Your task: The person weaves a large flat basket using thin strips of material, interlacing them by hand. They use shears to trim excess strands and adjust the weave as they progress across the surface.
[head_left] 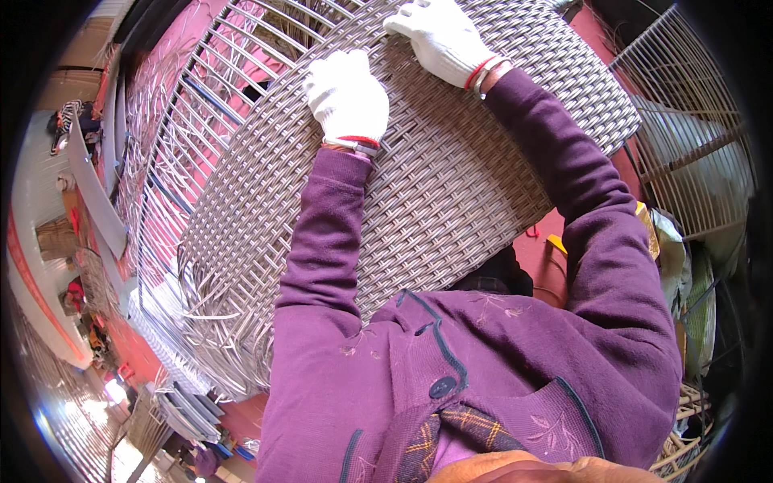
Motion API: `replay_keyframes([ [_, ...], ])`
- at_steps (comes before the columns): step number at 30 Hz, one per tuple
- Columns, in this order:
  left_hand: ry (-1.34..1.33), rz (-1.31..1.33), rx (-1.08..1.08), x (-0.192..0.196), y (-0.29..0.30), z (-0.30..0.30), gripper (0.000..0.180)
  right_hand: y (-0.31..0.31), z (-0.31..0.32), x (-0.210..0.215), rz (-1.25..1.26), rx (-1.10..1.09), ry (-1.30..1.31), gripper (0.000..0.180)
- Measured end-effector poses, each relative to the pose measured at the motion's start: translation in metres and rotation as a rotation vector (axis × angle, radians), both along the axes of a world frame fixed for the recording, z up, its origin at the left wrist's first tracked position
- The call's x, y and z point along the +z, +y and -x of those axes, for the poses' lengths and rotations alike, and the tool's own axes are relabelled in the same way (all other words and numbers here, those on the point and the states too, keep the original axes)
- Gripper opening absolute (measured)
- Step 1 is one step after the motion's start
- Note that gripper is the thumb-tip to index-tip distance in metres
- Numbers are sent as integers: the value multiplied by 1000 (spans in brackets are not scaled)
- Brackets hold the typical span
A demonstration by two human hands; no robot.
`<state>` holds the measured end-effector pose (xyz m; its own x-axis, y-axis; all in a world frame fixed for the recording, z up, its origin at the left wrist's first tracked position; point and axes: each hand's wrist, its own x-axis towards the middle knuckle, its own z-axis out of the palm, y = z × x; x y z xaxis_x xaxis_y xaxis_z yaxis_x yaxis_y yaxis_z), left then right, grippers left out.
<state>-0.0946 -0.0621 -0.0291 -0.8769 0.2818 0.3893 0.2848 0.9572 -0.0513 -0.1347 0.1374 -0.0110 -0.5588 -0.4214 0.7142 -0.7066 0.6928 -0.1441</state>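
A grey-brown wicker panel (435, 193) stretches in front of me, woven over a frame of metal rods (173, 153) whose bare bars show at its left and far side. My left hand (348, 97), in a white knit glove with a red cuff edge, rests on the weave with its fingers curled in. Farther along and to the right, my right hand (441, 40) is gloved the same way and also closed, near the panel's far part. What either set of fingers grips is hidden. Loose wicker strands (233, 330) bunch at the panel's near left corner.
Many more pale strands (161, 88) lie over the reddish floor on the left. A barred metal frame (684, 121) stands at the right, close to the panel's corner. Flat grey strips (189, 410) are stacked at the lower left. A yellow object (557, 244) shows beside my right arm.
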Motion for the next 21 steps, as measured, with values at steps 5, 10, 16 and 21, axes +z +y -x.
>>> replay_keyframes([
  [5,29,-93,-138,-4,-10,-1,24,6,-4,-11,-219,-20,-102,26],
  [10,-30,-207,-338,22,-20,-27,29,12,-9,-8,-232,16,-118,36],
  [16,-38,-27,-57,37,-24,26,31,-7,23,7,126,192,-171,17],
  [21,-136,-57,-18,11,-15,36,30,-13,22,-4,-196,27,-80,26],
])
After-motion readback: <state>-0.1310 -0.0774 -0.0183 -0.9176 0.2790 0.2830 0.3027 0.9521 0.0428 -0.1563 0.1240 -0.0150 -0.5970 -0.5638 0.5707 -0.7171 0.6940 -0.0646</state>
